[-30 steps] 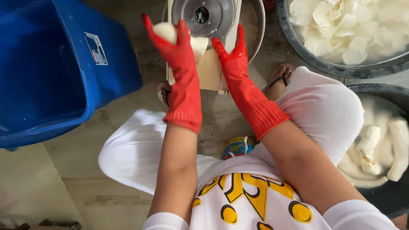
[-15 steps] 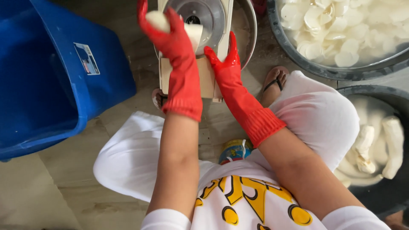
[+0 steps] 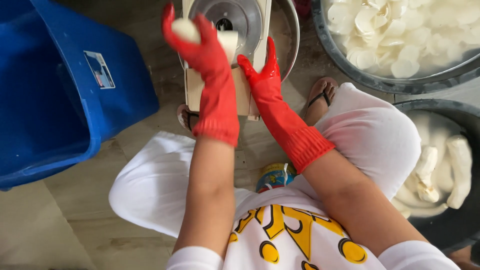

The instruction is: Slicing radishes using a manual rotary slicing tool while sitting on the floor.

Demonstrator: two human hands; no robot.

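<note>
We grip a peeled white root (image 3: 186, 30) in left hand (image 3: 202, 47) at slicer (image 3: 225, 20), right hand (image 3: 262, 75) flat-open on it; basin of slices (image 3: 400, 35) full, approx. half-tub whole roots (image 3: 445, 170) left.

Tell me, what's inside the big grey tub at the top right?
The grey tub is full of thin white slices sitting in cloudy water. The slices cover the bottom, so nothing underneath them shows, and the picture's edge cuts the tub off.

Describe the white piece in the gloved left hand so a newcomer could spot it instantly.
Find the slicing machine with its round metal disc at top centre. The left hand, in a red rubber glove, is raised against it, gripping a pale white peeled root piece. It alone is held; other peeled roots lie in the dark basin at right.
</note>
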